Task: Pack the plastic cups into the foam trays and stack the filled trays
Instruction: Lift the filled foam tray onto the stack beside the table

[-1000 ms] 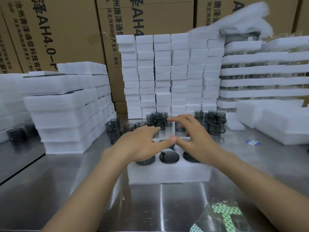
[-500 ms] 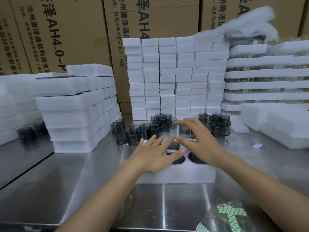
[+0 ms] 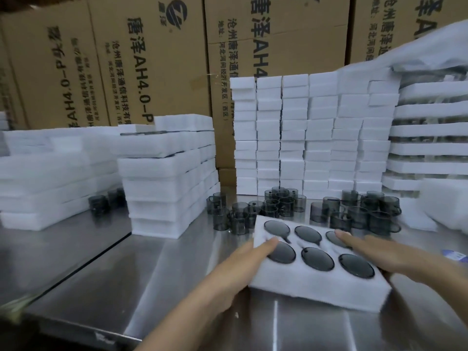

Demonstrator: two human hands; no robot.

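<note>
A white foam tray (image 3: 316, 287) sits tilted just in front of me, and its six holes hold dark smoky plastic cups (image 3: 316, 258). My left hand (image 3: 240, 267) grips the tray's left edge with the thumb on top. My right hand (image 3: 379, 254) grips the right edge, thumb stretched over the top and fingertips under the corner. Several loose cups (image 3: 281, 203) stand behind the tray, with a second cluster of cups (image 3: 359, 214) to their right.
A stack of filled foam trays (image 3: 164, 188) stands to the left on the steel table (image 3: 152, 274). Columns of foam blocks (image 3: 304, 135) rise at the back, more filled trays (image 3: 425, 133) at the right, cardboard boxes (image 3: 152, 59) behind. A seam splits the table at left.
Both hands have moved from above the cups to the tray's two side edges and taken hold of it. The tray now sits tilted and turned, and my view has swung left.
</note>
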